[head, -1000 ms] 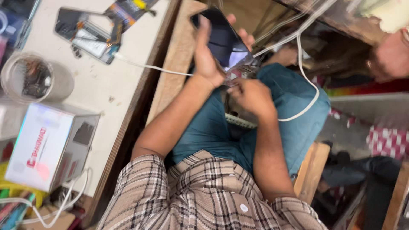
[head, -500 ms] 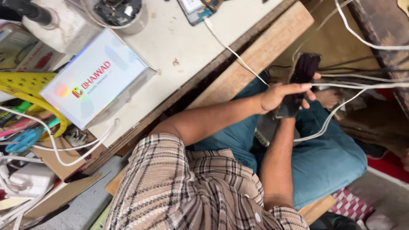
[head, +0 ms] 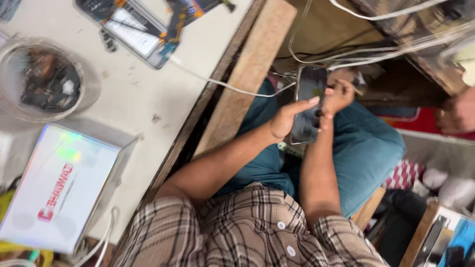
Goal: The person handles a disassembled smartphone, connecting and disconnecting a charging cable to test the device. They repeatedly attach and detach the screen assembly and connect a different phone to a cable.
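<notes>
I held a dark smartphone [head: 309, 105] over my lap, above the teal trousers [head: 366, 148], just right of the wooden bench edge [head: 247, 79]. My left hand [head: 286, 118] was clamped along the phone's left long edge, thumb stretched across the glass toward the upper part of the screen. My right hand [head: 338, 96] was closed against the right edge near the top, fingers curled; whether its fingertips pressed the screen or only the rim I could not tell.

Handling assessment: I judged the phone light, rigid and flat, with a smooth glass face that was likely slippery and liable to crack if dropped. The safest hold was on the two long edges, palm behind the back, keeping pressure off the glass.

A white cable [head: 222, 84] ran from the bench toward the phone's far end; whether it was plugged in I could not tell. I judged that any pull on it could tug the phone out of the grip.

On the white benchtop [head: 128, 99] to the left lay a clear round container [head: 47, 81], a white box [head: 59, 188] and an opened phone [head: 133, 34], all well apart from my hands.
</notes>
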